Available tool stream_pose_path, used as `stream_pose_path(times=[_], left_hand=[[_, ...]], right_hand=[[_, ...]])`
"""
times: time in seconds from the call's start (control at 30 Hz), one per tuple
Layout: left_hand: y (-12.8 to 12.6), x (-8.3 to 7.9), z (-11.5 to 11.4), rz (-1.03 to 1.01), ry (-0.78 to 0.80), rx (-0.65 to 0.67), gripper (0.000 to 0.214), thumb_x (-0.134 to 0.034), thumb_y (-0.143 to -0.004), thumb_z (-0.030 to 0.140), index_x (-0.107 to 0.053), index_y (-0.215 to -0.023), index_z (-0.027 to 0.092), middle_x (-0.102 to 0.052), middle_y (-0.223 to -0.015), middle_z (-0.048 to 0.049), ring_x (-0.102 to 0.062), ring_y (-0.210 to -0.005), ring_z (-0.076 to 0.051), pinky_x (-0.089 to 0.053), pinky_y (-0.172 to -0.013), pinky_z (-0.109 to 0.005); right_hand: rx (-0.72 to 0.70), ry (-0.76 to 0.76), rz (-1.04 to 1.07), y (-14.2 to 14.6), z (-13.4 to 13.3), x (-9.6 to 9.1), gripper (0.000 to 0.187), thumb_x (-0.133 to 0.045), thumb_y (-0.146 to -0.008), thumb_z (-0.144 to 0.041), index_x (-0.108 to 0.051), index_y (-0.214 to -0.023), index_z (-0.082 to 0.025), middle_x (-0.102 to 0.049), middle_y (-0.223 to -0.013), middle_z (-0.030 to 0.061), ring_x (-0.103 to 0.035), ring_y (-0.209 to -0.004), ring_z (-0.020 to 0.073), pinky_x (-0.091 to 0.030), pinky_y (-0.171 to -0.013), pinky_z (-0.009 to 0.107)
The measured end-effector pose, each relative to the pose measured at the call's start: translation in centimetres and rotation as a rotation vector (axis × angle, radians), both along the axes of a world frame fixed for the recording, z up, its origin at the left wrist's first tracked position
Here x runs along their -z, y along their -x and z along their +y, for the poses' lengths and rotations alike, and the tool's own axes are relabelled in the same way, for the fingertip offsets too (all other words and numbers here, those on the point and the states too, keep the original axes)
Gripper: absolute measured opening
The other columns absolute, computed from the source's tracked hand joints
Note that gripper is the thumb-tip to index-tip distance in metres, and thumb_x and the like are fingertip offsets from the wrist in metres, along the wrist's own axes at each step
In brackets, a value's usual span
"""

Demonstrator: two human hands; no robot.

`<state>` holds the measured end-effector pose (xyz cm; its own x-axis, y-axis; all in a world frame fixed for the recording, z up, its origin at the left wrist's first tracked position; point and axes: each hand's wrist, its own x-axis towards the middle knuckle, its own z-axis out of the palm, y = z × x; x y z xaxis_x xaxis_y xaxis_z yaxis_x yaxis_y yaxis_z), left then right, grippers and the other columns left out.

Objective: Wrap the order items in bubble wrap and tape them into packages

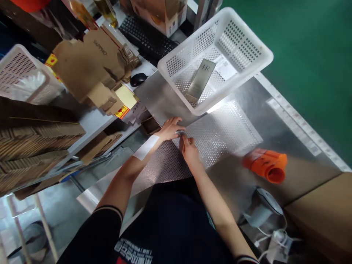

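A sheet of clear bubble wrap (222, 128) lies across the metal table and hangs over its near edge. My left hand (169, 129) is at the sheet's left side, fingers bent toward a small, shiny grey thing (180, 132) too small to name. From the right, my right hand (190, 148) meets it there, fingers closed in a pinch at the same small thing. The two hands almost touch. A white patch (147, 147) covers my left wrist. Just beyond the wrap stands a white plastic basket (216, 79) holding a silvery box marked HR (201, 80) and a paper label.
An orange roll (265, 165) lies at the right, near a grey cylindrical device (264, 207) with white cables. A cardboard box (324, 209) fills the right corner. Leftward are flattened cartons (90, 66), a black mouse (138, 79), a keyboard (148, 36) and stacked cardboard (38, 143).
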<state>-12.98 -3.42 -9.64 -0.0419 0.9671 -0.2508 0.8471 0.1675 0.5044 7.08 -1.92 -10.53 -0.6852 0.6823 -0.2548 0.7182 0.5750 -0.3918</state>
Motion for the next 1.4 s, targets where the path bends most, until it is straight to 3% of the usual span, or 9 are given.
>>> stream_pose_path(times=[0.23,0.37,0.6,0.77,0.93,1.07,1.17,1.3,1.4], left_hand=[[0.2,0.1,-0.2,-0.002,-0.009,-0.004,0.041,-0.078,-0.085,0.027,-0.076,-0.126,0.034,-0.048,-0.150,-0.0077,-0.049,-0.132,-0.032,-0.039,-0.114,-0.052],[0.4,0.3,-0.2,-0.011,-0.008,-0.018,0.040,-0.079,-0.086,0.029,-0.076,-0.126,0.035,-0.047,-0.150,-0.0071,-0.049,-0.133,-0.033,-0.037,-0.115,-0.052],[0.3,-0.1,-0.2,0.017,0.017,-0.005,0.040,-0.077,-0.088,0.030,-0.076,-0.127,0.035,-0.046,-0.151,-0.0070,-0.048,-0.134,-0.033,-0.037,-0.115,-0.054],[0.4,-0.1,-0.2,0.012,0.013,-0.015,0.038,-0.076,-0.088,0.032,-0.076,-0.126,0.033,-0.047,-0.150,-0.0073,-0.047,-0.135,-0.032,-0.035,-0.118,-0.054],[-1.3,0.5,-1.7,0.011,-0.053,-0.172,0.042,-0.076,-0.089,0.033,-0.072,-0.131,0.032,-0.044,-0.156,-0.0086,-0.046,-0.139,-0.034,-0.034,-0.119,-0.053],[-4.5,1.5,-4.5,0.077,-0.145,-0.615,0.080,-0.076,-0.088,0.043,-0.042,-0.159,0.024,-0.043,-0.155,-0.0179,-0.043,-0.144,-0.038,-0.039,-0.116,-0.052],[-5.9,2.3,-7.2,-0.033,-0.092,-0.821,0.080,-0.072,-0.091,0.042,-0.036,-0.160,0.022,-0.061,-0.133,-0.0158,-0.062,-0.122,-0.032,-0.051,-0.101,-0.042],[-5.3,2.4,-11.9,-0.221,0.159,-0.546,0.027,-0.063,-0.094,0.030,-0.070,-0.121,0.028,-0.073,-0.095,-0.0021,-0.067,-0.092,-0.021,-0.051,-0.083,-0.030],[-4.1,1.5,-17.6,-0.248,0.221,-0.385,0.013,-0.063,-0.091,0.026,-0.075,-0.088,0.023,-0.072,-0.088,-0.0010,-0.066,-0.086,-0.017,-0.049,-0.080,-0.026]], right_hand=[[0.013,0.036,-0.051,0.3,-0.2,-0.3,0.054,-0.039,-0.104,-0.012,-0.047,-0.157,-0.020,-0.060,-0.124,0.0149,-0.067,-0.079,0.0151,-0.055,-0.071,0.027],[0.048,0.043,-0.050,-2.5,-1.3,0.5,0.058,-0.038,-0.100,-0.009,-0.051,-0.155,-0.023,-0.061,-0.123,0.0168,-0.067,-0.075,0.0177,-0.058,-0.068,0.031],[0.163,0.023,-0.061,-17.6,-7.3,2.5,0.060,-0.042,-0.094,-0.016,-0.056,-0.151,-0.028,-0.064,-0.110,0.0126,-0.061,-0.060,0.0166,-0.054,-0.051,0.031],[0.277,0.055,0.006,-26.4,-10.5,1.3,0.053,-0.033,-0.101,-0.031,-0.063,-0.143,-0.030,-0.065,-0.103,0.0148,-0.068,-0.072,0.0276,-0.058,-0.054,0.041],[0.327,0.045,0.220,-20.1,-6.7,1.0,0.053,-0.038,-0.104,-0.041,-0.055,-0.149,-0.018,-0.068,-0.115,0.0169,-0.070,-0.100,0.0300,-0.062,-0.082,0.045],[0.296,0.068,0.075,-12.2,-1.9,1.8,0.058,-0.047,-0.104,-0.042,-0.050,-0.155,-0.017,-0.068,-0.121,0.0176,-0.070,-0.087,0.0262,-0.059,-0.073,0.038],[0.284,0.026,-0.020,-10.0,-0.4,1.8,0.053,-0.049,-0.104,-0.041,-0.054,-0.154,-0.023,-0.067,-0.126,0.0156,-0.070,-0.087,0.0245,-0.056,-0.071,0.033],[0.282,-0.023,-0.088,-10.1,-0.7,1.3,0.054,-0.047,-0.106,-0.044,-0.053,-0.156,-0.025,-0.066,-0.127,0.0156,-0.069,-0.086,0.0245,-0.053,-0.066,0.032],[0.254,-0.052,-0.157,-10.0,-1.3,0.9,0.052,-0.046,-0.106,-0.042,-0.053,-0.156,-0.029,-0.066,-0.130,0.0148,-0.070,-0.088,0.0245,-0.054,-0.067,0.032]])
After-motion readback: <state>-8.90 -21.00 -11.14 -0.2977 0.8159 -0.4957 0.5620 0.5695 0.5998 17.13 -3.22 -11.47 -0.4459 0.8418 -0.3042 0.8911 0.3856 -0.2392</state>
